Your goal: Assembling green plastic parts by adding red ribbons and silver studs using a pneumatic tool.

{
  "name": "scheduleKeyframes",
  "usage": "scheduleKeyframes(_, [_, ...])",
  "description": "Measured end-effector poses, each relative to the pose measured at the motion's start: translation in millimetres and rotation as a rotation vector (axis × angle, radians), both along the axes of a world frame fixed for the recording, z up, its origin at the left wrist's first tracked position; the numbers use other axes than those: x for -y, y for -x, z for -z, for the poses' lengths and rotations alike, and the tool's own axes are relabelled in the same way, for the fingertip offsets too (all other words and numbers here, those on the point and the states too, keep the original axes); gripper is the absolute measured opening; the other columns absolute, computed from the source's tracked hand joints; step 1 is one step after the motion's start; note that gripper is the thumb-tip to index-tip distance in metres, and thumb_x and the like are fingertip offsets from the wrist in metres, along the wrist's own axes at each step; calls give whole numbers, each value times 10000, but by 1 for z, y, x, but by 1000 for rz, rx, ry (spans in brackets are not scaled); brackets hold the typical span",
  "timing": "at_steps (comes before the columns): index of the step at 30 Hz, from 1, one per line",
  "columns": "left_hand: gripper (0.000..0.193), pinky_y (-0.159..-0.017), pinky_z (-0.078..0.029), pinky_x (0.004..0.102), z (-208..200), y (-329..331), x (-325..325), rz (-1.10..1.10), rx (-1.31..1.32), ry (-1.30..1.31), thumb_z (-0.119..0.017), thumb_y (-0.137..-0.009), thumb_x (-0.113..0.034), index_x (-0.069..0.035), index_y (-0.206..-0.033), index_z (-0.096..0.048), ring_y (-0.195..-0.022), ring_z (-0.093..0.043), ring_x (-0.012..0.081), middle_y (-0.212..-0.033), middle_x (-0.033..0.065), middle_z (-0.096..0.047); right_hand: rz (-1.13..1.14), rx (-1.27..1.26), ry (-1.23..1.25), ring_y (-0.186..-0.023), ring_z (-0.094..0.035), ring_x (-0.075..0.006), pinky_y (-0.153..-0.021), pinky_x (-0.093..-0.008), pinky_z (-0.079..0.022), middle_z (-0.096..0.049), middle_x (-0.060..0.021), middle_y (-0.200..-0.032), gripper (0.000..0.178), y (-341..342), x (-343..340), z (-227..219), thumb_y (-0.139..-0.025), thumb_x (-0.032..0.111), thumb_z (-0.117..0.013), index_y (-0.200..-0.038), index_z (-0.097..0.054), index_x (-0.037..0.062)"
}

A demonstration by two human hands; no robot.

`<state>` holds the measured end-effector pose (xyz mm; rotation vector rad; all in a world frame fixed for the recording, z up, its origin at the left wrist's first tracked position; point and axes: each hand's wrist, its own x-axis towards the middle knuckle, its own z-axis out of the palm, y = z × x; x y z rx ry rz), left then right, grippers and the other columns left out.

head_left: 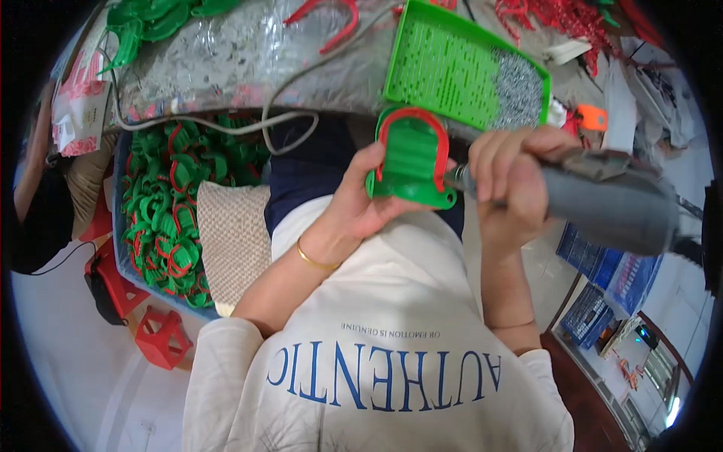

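Left hand [360, 203] grips green plastic clip [410, 162] with red U-shaped insert, held above the lap, just below the worktop's near edge; right hand [508, 181] closed around grey power screwdriver [602, 200], its tip touching the clip's lower right corner; green perforated tray [452, 64] with small silver screws at worktop's near edge; blue bin [169, 207] of like green-and-red clips at person's left; red-and-white printed bags [79, 102] at worktop's left edge.
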<state>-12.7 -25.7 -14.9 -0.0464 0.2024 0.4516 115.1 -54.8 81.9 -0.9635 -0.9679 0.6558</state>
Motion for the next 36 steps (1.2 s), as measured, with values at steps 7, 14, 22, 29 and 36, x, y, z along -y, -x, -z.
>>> scheduleKeyframes(7, [680, -934, -480, 495, 4, -1, -1, 89, -121, -56, -577, -837, -461, 13, -1303, -435, -1110, -565, 356, -1224, 243, -543, -133, -119, -65, -459, -372, -109, -503, -262, -318, -403, -7, -588, 219, -28, -14, -30, -845, 97, -523, -1045, -455, 37])
scheduleKeyframes(14, [713, -919, -487, 488, 6, -5, -6, 107, 7, -11, -573, -834, -484, 11, -1322, -416, -1099, -567, 365, -1226, 271, -531, 141, -14, 79, -524, -403, -106, -535, -271, -355, -433, -9, -634, 251, -42, -60, 15, -849, 20, -543, -1086, -466, -12])
scheduleKeyframes(22, [725, -909, -487, 501, 9, -4, -8, 97, 45, 33, -597, -827, -490, -18, -1340, -399, -1097, -563, 383, -1231, 290, -515, 197, 35, 89, -517, -427, -109, -532, -267, -388, -456, -24, -637, 178, -44, -73, 44, -856, -26, -551, -1027, -505, -50])
scheduleKeyframes(29, [730, -908, -484, 512, 12, -5, -9, 97, 67, 53, -604, -824, -495, -20, -1338, -397, -1092, -563, 388, -1229, 303, -505, 201, 12, 89, -513, -430, -113, -532, -267, -391, -456, -29, -627, 161, -43, -73, 47, -853, -33, -555, -1006, -511, -53])
scheduleKeyframes(36, [748, -899, -488, 511, 15, -5, -9, 89, 82, 97, -593, -819, -522, -19, -1338, -397, -1081, -566, 392, -1218, 305, -509, 219, 18, 86, -509, -439, -124, -533, -277, -396, -453, -34, -609, 132, -42, -74, 49, -852, -20, -561, -976, -528, -49])
